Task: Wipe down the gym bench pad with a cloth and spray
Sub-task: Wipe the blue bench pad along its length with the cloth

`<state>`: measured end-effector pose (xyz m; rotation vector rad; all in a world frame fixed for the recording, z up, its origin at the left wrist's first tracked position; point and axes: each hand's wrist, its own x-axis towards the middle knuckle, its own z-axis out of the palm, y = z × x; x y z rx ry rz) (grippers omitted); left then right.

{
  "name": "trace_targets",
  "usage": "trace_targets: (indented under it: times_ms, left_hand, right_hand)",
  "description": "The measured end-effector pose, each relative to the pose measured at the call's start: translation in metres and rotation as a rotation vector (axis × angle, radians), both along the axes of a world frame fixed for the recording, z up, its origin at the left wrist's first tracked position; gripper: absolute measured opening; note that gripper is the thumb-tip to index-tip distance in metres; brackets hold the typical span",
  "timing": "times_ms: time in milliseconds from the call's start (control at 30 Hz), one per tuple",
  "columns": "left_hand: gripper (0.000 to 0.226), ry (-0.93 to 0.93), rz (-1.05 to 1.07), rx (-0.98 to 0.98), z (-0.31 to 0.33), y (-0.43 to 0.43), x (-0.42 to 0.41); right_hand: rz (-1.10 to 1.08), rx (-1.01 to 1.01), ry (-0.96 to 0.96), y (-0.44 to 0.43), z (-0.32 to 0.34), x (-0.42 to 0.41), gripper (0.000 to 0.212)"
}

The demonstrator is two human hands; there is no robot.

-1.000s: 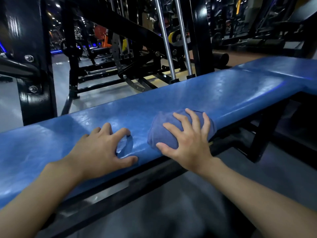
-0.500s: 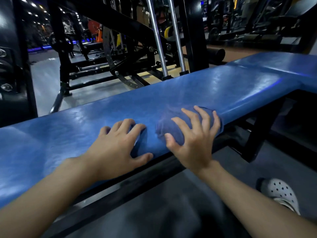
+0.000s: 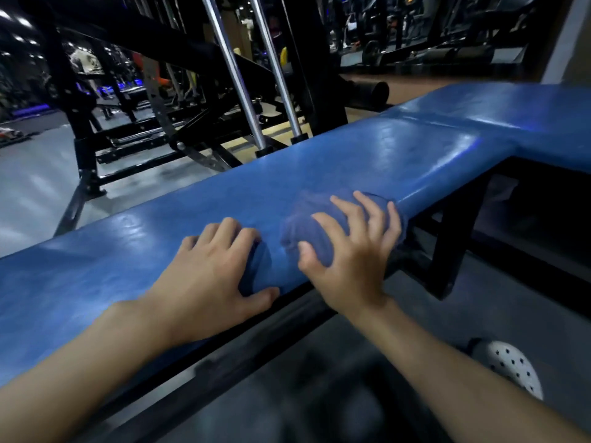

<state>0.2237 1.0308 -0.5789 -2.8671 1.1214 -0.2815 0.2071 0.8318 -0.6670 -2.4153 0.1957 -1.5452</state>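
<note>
Right hand claws the bunched dark-blue cloth, left hand rests bent-fingered, holding nothing, on the glossy blue padded counter, so flatten that cloth, press evenly!

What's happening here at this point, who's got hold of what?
A person is wiping a blue bench pad in a gym. The right hand grips a bunched blue cloth and presses it onto the pad near the front edge. The left hand rests on the pad just beside it, thumb at the front edge. No spray bottle is in view. A white shoe shows on the floor below.
</note>
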Motion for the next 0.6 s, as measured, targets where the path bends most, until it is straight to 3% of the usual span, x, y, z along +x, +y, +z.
trace_targets:
  times_ms: [267,433,533,600]
  left_hand:
    - [0.081,0.01,-0.075,0.009,0.0,-0.052,0.017]
    - [0.077,-0.045,-0.054,0.02,0.003,-0.066,0.018]
    - [0.075,-0.062,-0.006,0.028,0.004,-0.077,0.014]
    - [0.078,-0.049,0.007,0.02,0.005,-0.095,0.015]
  right_hand:
    - [0.133,-0.234,-0.117,-0.077,-0.008,0.018,0.048]
    - [0.02,-0.062,-0.083,-0.146,-0.012,0.026,0.053]
    - [-0.052,0.104,-0.064,-0.123,-0.009,0.023,0.045]
    - [-0.044,0.091,-0.056,-0.109,-0.007,0.021,0.042]
